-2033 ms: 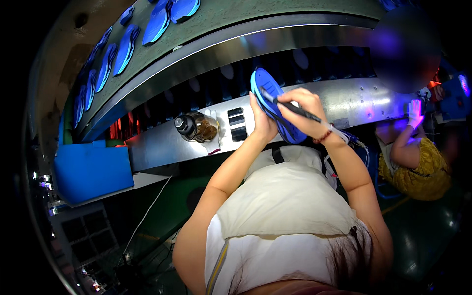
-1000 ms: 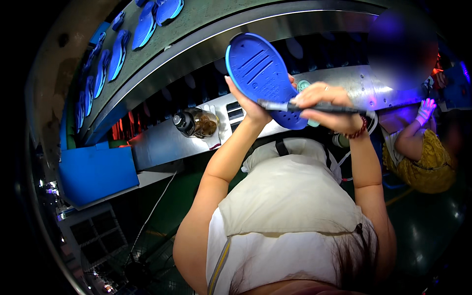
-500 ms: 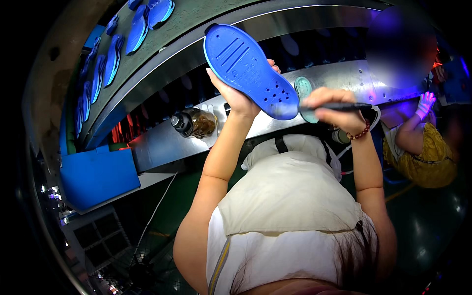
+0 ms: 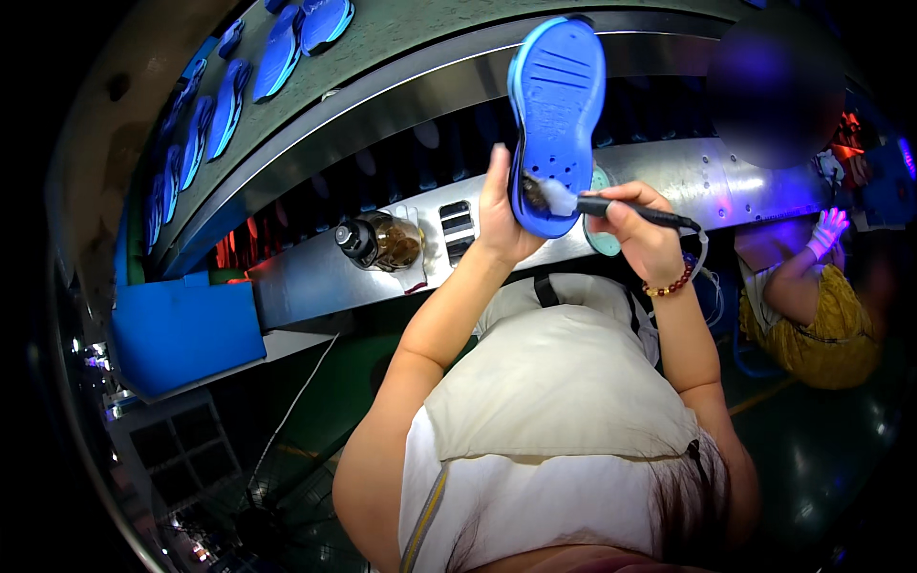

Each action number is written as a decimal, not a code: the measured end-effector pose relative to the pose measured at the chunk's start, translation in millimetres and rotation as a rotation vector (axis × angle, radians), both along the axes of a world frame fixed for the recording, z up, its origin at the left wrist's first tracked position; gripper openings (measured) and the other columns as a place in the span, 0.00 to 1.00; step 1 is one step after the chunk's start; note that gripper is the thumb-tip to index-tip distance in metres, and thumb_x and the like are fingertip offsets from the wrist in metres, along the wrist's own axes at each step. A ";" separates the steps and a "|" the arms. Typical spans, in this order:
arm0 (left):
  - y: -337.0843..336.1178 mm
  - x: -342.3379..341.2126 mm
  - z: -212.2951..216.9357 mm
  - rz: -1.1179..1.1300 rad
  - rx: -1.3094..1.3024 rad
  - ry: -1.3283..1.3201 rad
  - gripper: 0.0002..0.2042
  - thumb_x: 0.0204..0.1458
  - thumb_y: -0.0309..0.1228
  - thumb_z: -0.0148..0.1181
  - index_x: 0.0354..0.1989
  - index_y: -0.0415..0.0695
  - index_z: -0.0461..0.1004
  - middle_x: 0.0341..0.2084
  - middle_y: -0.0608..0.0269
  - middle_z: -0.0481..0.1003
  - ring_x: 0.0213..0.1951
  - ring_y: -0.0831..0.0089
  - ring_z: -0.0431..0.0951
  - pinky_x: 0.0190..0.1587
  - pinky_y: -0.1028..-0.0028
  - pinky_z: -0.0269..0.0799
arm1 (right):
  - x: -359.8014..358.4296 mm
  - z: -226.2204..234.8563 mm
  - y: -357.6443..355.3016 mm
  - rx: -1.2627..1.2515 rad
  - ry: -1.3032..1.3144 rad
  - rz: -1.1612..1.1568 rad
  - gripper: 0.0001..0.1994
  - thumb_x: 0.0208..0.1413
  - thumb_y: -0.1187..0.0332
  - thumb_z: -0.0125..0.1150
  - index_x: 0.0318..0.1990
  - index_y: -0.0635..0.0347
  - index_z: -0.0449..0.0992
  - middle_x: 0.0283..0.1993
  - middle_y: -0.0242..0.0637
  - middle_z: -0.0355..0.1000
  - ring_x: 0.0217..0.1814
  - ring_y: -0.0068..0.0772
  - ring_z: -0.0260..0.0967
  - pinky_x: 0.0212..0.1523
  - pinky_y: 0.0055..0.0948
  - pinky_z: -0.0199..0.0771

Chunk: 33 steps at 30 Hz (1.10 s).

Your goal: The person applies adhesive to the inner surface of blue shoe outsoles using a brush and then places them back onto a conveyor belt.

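My left hand [image 4: 504,218] holds a blue shoe sole [image 4: 562,105] upright above the metal ledge, its thumb along the left edge; the other fingers are hidden behind the sole. Grooves run across the wide upper end and small holes dot the lower end. In my right hand [image 4: 651,239] is a brush [image 4: 619,204] with a black handle and a cord or tube at its back end. Its pale, dark-tipped bristles touch the sole's lower end near the holes. Partly hidden behind my right hand, a pale green sole-shaped piece [image 4: 602,241] lies on the ledge.
On the green conveyor belt [image 4: 382,43] at the upper left lie several blue soles [image 4: 229,107]. A brown bottle with a black cap [image 4: 390,241] stands on the metal ledge [image 4: 315,291]. A blue box [image 4: 186,334] is at the left. A gloved co-worker's hand [image 4: 827,232] shows at the right.
The sole has moved right and turned more upright. My left thumb now shows along its left edge. The brush has shifted left onto the sole's lower end, my right hand lower behind it.
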State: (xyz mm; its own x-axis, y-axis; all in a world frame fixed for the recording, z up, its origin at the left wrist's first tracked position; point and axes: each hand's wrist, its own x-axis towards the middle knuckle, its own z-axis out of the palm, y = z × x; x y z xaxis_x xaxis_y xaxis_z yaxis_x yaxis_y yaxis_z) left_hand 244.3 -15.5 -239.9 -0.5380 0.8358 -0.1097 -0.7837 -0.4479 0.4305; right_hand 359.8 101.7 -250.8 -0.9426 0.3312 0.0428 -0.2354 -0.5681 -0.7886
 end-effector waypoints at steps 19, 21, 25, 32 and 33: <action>-12.3 -40.7 6.1 -0.678 -0.541 0.349 0.20 0.48 0.39 0.48 0.43 0.35 0.67 0.34 0.50 0.72 0.32 0.65 0.75 0.35 0.68 0.74 | 7.5 41.9 44.6 0.915 0.193 0.411 0.08 0.41 0.78 0.60 0.33 0.66 0.74 0.36 0.44 0.73 0.41 0.35 0.71 0.44 0.26 0.70; -13.9 -38.5 6.1 -0.713 -0.637 0.556 0.23 0.47 0.43 0.48 0.45 0.36 0.66 0.35 0.48 0.71 0.32 0.61 0.75 0.33 0.63 0.74 | 11.4 43.8 43.0 0.994 0.187 0.483 0.09 0.40 0.77 0.61 0.33 0.65 0.75 0.36 0.43 0.73 0.41 0.35 0.71 0.43 0.26 0.70; -22.2 -39.5 10.4 -0.631 -0.582 0.279 0.25 0.46 0.45 0.48 0.44 0.36 0.66 0.36 0.47 0.71 0.32 0.60 0.75 0.32 0.62 0.74 | 14.6 48.1 56.3 0.913 0.224 0.430 0.11 0.39 0.79 0.61 0.34 0.64 0.75 0.36 0.43 0.73 0.41 0.36 0.71 0.43 0.27 0.70; -33.0 -41.5 14.1 -0.434 -0.684 0.264 0.24 0.46 0.45 0.49 0.40 0.34 0.69 0.29 0.50 0.73 0.28 0.64 0.75 0.32 0.69 0.74 | 29.5 35.9 48.0 0.962 0.094 0.437 0.12 0.36 0.81 0.62 0.33 0.65 0.75 0.38 0.46 0.72 0.44 0.37 0.70 0.45 0.29 0.69; -33.6 -41.9 14.4 -0.456 -0.636 0.261 0.23 0.46 0.45 0.49 0.40 0.34 0.69 0.29 0.50 0.73 0.28 0.65 0.75 0.32 0.70 0.74 | 29.4 34.3 49.7 0.896 0.109 0.323 0.12 0.38 0.80 0.62 0.34 0.65 0.74 0.39 0.44 0.72 0.44 0.36 0.69 0.46 0.28 0.68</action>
State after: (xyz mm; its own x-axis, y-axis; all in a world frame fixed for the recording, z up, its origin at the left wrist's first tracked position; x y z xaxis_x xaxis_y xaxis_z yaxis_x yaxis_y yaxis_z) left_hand 202.4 -49.2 -225.6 -0.2349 0.7983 -0.5545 -0.6693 0.2808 0.6879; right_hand 389.3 151.4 -216.5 -0.9586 -0.1421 0.2468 -0.2707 0.1854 -0.9446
